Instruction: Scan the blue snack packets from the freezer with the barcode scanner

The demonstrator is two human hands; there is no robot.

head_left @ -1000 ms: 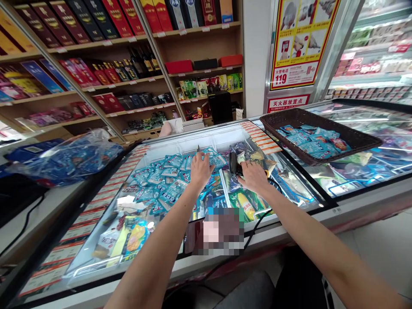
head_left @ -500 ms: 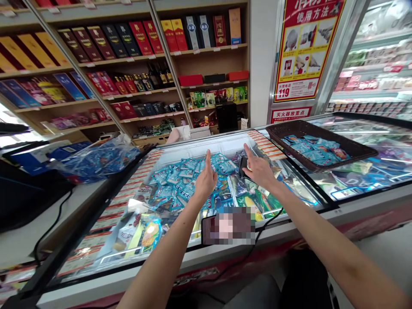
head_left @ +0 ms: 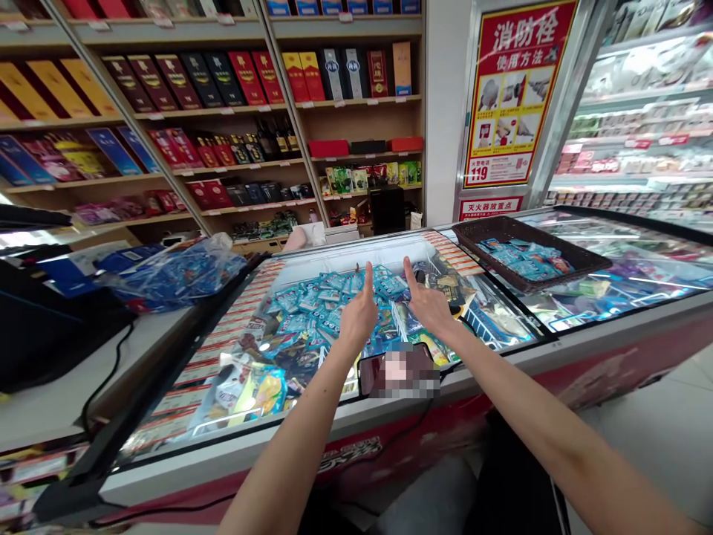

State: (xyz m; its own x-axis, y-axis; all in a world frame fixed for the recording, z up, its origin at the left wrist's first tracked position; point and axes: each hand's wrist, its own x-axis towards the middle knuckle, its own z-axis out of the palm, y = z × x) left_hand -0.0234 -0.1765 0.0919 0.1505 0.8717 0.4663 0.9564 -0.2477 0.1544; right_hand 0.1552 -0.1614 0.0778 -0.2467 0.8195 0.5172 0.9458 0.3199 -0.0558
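Both hands reach out over the glass-topped display freezer (head_left: 234, 461), index fingers stretched forward and the other fingers curled in. My left hand (head_left: 359, 312) holds nothing and is above a loose pile of small blue packets (head_left: 315, 308). To its right, my right hand (head_left: 428, 305) is likewise without anything in it, near a white wire divider (head_left: 399, 325) and a dark object on the glass. A phone (head_left: 366, 379) with a cable lies on the freezer's near edge, between my forearms; its screen is partly blurred out.
A brown tray (head_left: 593, 261) holding more blue packets (head_left: 526, 258) rests on the freezer at right. At left, a clear plastic bag (head_left: 181, 271) of blue packets lies on a counter (head_left: 41, 416). Shelves (head_left: 217, 111) with boxes and bottles stand behind.
My fingertips have come closer together, the right hand moving left. The view has shifted, so the tray appears farther left and the phone slightly higher. Both hands keep the same pointing shape.
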